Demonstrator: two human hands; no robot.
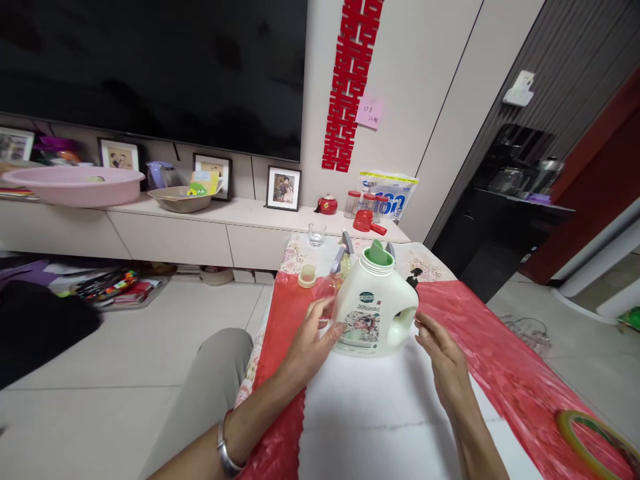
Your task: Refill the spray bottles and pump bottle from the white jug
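Note:
A pale green detergent jug (373, 317) with an uncapped green spout stands upright on a white sheet (370, 413) on the table. My left hand (313, 340) is at the jug's left side, thumb against its front, fingers apart and partly behind it. On the other side, my right hand (443, 350) is beside the handle, its fingers apart and close to the jug; whether they touch it is unclear. A pale cap (307, 276) sits on the red cover at the left. Pump bottles (331, 285) stand behind the jug, partly hidden.
Red plastic (280, 353) covers the table under the sheet. A roll of tape (595, 433) lies at the right front. Toward the back are a glass cup (317, 233), a red scoop (367, 222), red-lidded jars (353, 204) and a detergent bag (395, 193) near the wall.

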